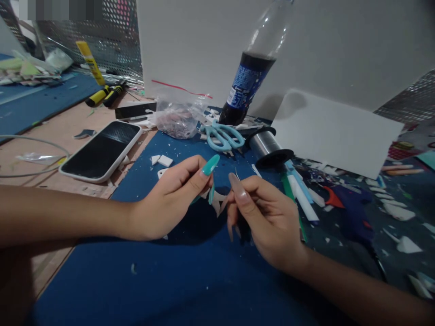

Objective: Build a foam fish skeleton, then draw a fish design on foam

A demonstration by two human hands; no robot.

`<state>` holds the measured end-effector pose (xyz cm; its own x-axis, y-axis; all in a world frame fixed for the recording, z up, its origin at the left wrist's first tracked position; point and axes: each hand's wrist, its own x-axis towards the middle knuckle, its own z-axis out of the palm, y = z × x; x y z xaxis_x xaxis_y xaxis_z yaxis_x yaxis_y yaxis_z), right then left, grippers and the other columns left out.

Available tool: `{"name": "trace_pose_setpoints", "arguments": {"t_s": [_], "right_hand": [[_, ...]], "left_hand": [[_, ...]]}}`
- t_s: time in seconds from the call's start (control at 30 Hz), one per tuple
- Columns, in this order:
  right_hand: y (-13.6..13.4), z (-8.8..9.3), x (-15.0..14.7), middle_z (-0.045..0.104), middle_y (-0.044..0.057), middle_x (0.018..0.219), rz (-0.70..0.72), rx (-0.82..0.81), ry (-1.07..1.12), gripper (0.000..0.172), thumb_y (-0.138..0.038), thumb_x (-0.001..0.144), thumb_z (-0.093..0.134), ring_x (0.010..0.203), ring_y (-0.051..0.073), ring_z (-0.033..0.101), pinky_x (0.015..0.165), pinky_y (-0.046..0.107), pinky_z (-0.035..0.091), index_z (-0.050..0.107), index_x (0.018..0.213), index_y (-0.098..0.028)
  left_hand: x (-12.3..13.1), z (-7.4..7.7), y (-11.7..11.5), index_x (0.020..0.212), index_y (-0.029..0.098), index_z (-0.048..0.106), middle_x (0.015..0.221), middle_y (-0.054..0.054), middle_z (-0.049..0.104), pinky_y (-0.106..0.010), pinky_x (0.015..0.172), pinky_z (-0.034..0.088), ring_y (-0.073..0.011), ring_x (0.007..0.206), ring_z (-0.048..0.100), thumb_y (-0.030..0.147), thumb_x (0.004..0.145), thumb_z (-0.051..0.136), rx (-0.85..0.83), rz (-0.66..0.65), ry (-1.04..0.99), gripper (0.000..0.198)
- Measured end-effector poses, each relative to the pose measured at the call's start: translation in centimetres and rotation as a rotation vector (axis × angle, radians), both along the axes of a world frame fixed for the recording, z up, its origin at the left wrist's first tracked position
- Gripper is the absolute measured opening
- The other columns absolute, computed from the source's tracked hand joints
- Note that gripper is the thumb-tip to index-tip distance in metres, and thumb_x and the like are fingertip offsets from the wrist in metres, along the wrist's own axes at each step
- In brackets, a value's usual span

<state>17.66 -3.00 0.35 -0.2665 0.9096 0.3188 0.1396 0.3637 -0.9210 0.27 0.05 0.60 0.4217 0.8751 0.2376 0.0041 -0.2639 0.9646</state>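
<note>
Over the near middle of the blue work mat [112, 280], the left hand [166, 199] has its thumb and fingers closed together at a pale flat cutout [216, 207], which shows between the two hands, its narrow points toward the right; the fingers hide how much of it is gripped. The right hand [268, 217], just to the right, pinches thumb against forefinger on a thin wire-like strand [237, 172], its tip poking up past the nails. The cutout looks light, thin and fairly stiff, likely to snap at its slim points, so its broader part is the safer hold. The strand seems almost weightless, springy and easily lost from long nails; fingertip pads close to its end should steady it. Farther off lie blue-handled scissors [220, 128] and a wire spool [267, 144].
</note>
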Motion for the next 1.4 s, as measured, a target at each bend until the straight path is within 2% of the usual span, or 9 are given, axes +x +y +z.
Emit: {"name": "trace_pose_setpoints", "arguments": {"t_s": [0.13,0.23,1.03,1.23,1.4], "right_hand": [[-0.26,0.00,0.10,0.056,-0.007,0.050,-0.003,0.067,-0.066,0.021,-0.024,0.098,0.046,0.040,0.004,0.052,0.048,0.018,0.045,0.057,0.080,-0.019],[-0.37,-0.04,0.11,0.056,-0.007,0.051,-0.010,0.081,-0.090,0.021,-0.024,0.098,0.046,0.040,0.004,0.052,0.045,0.016,0.044,0.057,0.080,-0.019],[-0.28,0.15,-0.15,0.054,-0.007,0.048,0.004,0.063,-0.068,0.023,-0.023,0.097,0.045,0.038,0.004,0.053,0.042,0.015,0.043,0.055,0.077,-0.018],[-0.26,0.02,-0.01,0.055,-0.006,0.048,0.040,-0.003,-0.054,0.022,-0.026,0.097,0.046,0.037,0.005,0.052,0.041,0.017,0.043,0.054,0.078,-0.019],[-0.19,0.07,-0.09,0.055,-0.006,0.047,0.053,-0.025,-0.049,0.023,-0.027,0.097,0.046,0.037,0.006,0.052,0.041,0.018,0.043,0.054,0.077,-0.019]], "left_hand": [[0.10,-0.10,0.18,0.073,0.016,0.046,0.064,0.005,0.040,-0.019,0.048,0.029,-0.0054,0.055,0.034,0.023,0.098,0.038,-0.017,0.010,0.000,0.027],[0.05,-0.19,0.20,0.073,0.016,0.046,0.063,0.006,0.040,-0.019,0.047,0.029,-0.0053,0.055,0.033,0.024,0.098,0.038,-0.017,0.023,0.011,0.027],[-0.06,0.02,0.07,0.071,0.017,0.044,0.064,0.006,0.038,-0.020,0.048,0.028,-0.0059,0.054,0.032,0.024,0.098,0.040,-0.017,-0.027,0.003,0.028],[0.04,-0.13,0.24,0.070,0.018,0.045,0.064,0.005,0.039,-0.022,0.049,0.030,-0.0075,0.054,0.032,0.036,0.096,0.045,0.005,-0.065,-0.050,0.032],[0.16,-0.07,0.31,0.068,0.018,0.045,0.064,0.004,0.041,-0.023,0.048,0.030,-0.0080,0.053,0.033,0.045,0.094,0.044,0.054,-0.036,-0.038,0.038]]}}
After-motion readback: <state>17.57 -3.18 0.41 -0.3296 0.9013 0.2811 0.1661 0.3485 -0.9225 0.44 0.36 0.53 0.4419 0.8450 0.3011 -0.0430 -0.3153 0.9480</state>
